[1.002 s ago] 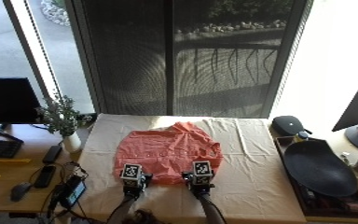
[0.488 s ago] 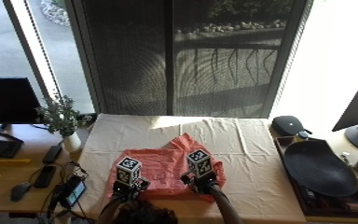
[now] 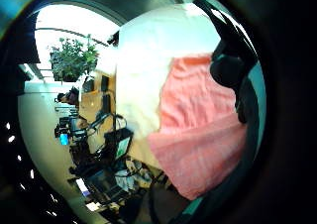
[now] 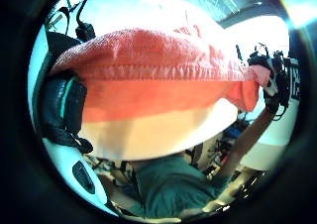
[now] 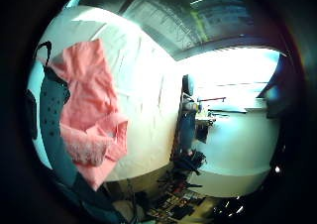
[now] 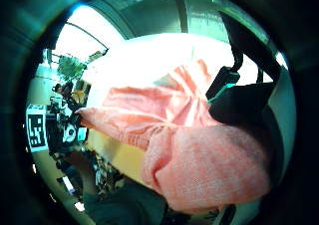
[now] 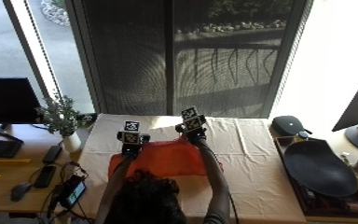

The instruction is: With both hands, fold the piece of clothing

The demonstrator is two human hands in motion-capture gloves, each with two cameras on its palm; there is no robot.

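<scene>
Both hands, the left hand and right hand, pinched the coral shirt's hem, raised over the counter, so the first fold looked underway, unfinished.

One camera looks down over my head at the table; palm cameras face the shirt closely.

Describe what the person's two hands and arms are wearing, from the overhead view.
Both the left hand and the right hand wear black gloves. The forearms reaching up from the table's near edge appear bare, with no sleeve visible on them; the left thumb side palm view shows a dark green top on the body. Glove material cannot be told from here.
</scene>
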